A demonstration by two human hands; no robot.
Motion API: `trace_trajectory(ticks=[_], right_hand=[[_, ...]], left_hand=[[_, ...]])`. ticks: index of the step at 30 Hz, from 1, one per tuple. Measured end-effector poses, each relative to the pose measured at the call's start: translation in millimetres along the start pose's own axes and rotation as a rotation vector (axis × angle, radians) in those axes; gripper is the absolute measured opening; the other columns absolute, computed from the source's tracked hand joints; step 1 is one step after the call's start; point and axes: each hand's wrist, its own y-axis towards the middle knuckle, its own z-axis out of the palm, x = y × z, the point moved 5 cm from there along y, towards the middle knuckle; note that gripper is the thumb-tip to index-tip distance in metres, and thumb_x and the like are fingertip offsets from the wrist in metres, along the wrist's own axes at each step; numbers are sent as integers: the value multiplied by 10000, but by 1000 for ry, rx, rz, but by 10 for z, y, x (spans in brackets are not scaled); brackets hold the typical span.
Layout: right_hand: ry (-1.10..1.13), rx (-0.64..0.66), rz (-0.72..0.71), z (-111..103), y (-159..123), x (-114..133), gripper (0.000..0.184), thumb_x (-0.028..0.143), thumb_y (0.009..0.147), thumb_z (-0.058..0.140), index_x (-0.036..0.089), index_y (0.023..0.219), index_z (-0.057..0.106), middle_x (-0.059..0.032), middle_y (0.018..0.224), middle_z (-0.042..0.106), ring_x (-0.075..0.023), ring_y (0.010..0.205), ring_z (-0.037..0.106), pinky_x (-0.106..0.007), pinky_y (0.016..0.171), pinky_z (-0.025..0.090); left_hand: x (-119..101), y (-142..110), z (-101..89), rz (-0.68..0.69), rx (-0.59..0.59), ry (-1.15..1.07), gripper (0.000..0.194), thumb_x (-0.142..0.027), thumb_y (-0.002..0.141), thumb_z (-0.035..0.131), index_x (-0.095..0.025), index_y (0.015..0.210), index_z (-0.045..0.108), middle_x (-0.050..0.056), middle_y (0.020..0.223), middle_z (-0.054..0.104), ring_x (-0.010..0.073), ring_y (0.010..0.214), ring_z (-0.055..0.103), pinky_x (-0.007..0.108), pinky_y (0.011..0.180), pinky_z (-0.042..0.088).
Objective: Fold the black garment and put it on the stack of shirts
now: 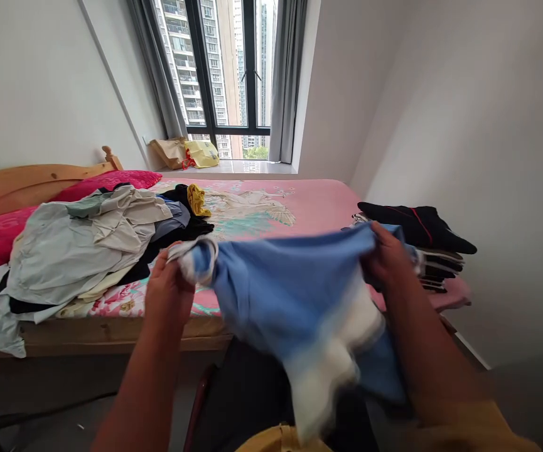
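A blue-and-white shirt (280, 276) is stretched in the air between my two hands, in front of the bed's edge. My left hand (171, 284) is closed on it by a white-rimmed part that looks like the neckline. At the other end, my right hand (388, 260) grips the blue cloth. The lower white part hangs over my lap and is smeared by motion. More blue cloth (381, 367) hangs below my right forearm; whether it belongs to the same shirt I cannot tell.
Loose clothes (83, 245) lie heaped on the bed's left side by red pillows (0, 235). A stack of folded dark clothes (417, 229) sits at the bed's right end. The pink sheet (322, 201) stretches toward the window; bags (200, 154) rest on the sill.
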Motion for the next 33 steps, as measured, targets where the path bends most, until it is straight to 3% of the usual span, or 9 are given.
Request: trace_trajectory(ticks=[3,8,11,15,20,23,26,29,33], right_hand=[[-39,-3,99,43,345,-442,294,410,826,496,150,951,555,-47,851,654,-134,750,620,-307,685,475],[-228,-189,152,-630,116,-1543,366,466,661,635,145,820,561,-52,752,635,-145,629,570,-260,541,444],[-549,-170,62,-787,-285,-2122,402,534,663,596,146,766,576,-49,702,623,-178,650,577,-294,596,464],[-792,84,-44,-471,-801,-2658,365,463,753,559,160,954,592,-93,931,643,-234,887,601,-351,819,460],[-1130,157,-23,-168,-1001,-2974,463,393,724,578,143,1114,563,-137,1133,582,-310,1073,528,-435,908,402],[-1212,130,16,-165,-928,-3066,440,426,762,521,138,1090,577,-142,1094,588,-320,1053,537,-439,884,409],[-1175,79,-9,-210,-867,-3106,441,461,780,494,138,1070,570,-140,1058,590,-305,1030,548,-414,888,415],[-1091,-15,-70,-266,-852,-3112,445,486,770,505,135,1040,550,-142,1036,579,-299,1013,543,-415,892,416],[-934,-272,-113,-387,-827,-3059,499,539,709,535,126,987,503,-165,1004,561,-301,981,535,-426,884,424]], left_hand=[[578,184,-15,-256,-181,80,364,-264,714,637,-239,1061,527,24,964,626,148,854,620,276,693,491],[1272,-73,-648,-387,-211,445,483,-401,542,745,-188,954,611,62,1043,621,168,937,587,235,674,450],[1608,-214,-849,-430,-111,620,523,-507,511,717,-149,884,638,92,965,657,219,921,600,283,681,468],[1985,-122,-519,-285,229,909,417,-485,722,524,-134,913,643,110,945,680,227,902,629,350,784,496],[2406,230,29,-123,499,1155,401,-128,737,479,-191,1107,621,79,1280,554,201,1221,467,378,1042,348],[2581,505,159,-82,569,1259,540,1,644,494,-225,1114,635,73,1386,450,248,1340,305,472,1105,201],[2659,735,212,-69,640,1317,415,-12,654,505,-234,947,697,77,1294,537,284,1323,327,525,1097,145],[2623,861,268,-53,696,1316,259,-91,713,498,-224,820,693,64,1131,630,265,1257,410,483,1089,177],[2469,863,325,-65,725,1242,279,-213,826,362,-204,938,618,38,905,648,179,921,580,329,869,414]])
